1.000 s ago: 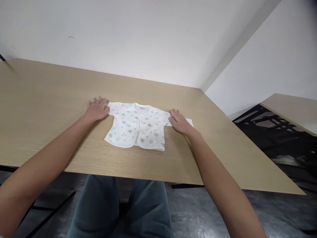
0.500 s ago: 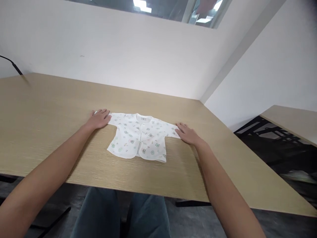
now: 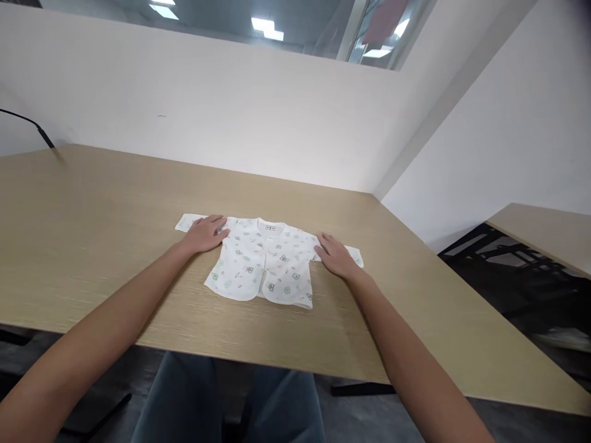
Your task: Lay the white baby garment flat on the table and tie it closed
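A small white baby shirt with green and grey printed figures lies face up and spread out on the wooden table. Its neckline points away from me and its front edges meet down the middle. My left hand rests flat on the left sleeve close to the shoulder, fingers stretched out; the cuff shows beyond it. On the other side, my right hand lies with extended fingers over the right sleeve, and that cuff sticks out past the wrist. Parts of both sleeves are hidden under my hands.
A white wall rises behind the table's far edge, with a window above. At the far left a black cable hangs down to the table. Another table with dark metal legs stands at the right. My legs are below the near edge.
Both hands have slid inward along the sleeves, from the cuffs towards the shoulders, uncovering the cuffs. The camera view has tilted slightly upward.
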Motion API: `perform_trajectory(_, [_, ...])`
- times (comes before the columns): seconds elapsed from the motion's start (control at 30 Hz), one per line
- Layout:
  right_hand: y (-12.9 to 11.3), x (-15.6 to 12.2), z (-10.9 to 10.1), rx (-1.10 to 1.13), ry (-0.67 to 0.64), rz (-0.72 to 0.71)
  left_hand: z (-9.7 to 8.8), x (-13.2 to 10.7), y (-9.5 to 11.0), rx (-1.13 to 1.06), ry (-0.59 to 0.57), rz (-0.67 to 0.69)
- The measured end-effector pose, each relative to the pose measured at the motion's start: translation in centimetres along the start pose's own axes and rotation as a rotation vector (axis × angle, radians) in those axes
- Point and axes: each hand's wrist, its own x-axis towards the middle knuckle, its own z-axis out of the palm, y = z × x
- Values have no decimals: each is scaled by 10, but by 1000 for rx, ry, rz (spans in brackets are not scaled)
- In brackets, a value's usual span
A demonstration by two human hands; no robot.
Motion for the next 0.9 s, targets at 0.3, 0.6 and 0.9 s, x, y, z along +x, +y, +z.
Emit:
perform_trajectory(0.3, [29, -2, -18, -166, -93, 284, -3, 8, -44, 127, 55, -194])
perform_trajectory(0.6, [-19, -13, -34, 81, 246, 5, -9, 5, -24, 75, 300, -101])
perform_trajectory(0.9, [-141, -71, -30, 158, -430, -513, 10, -12, 55, -52, 169, 269])
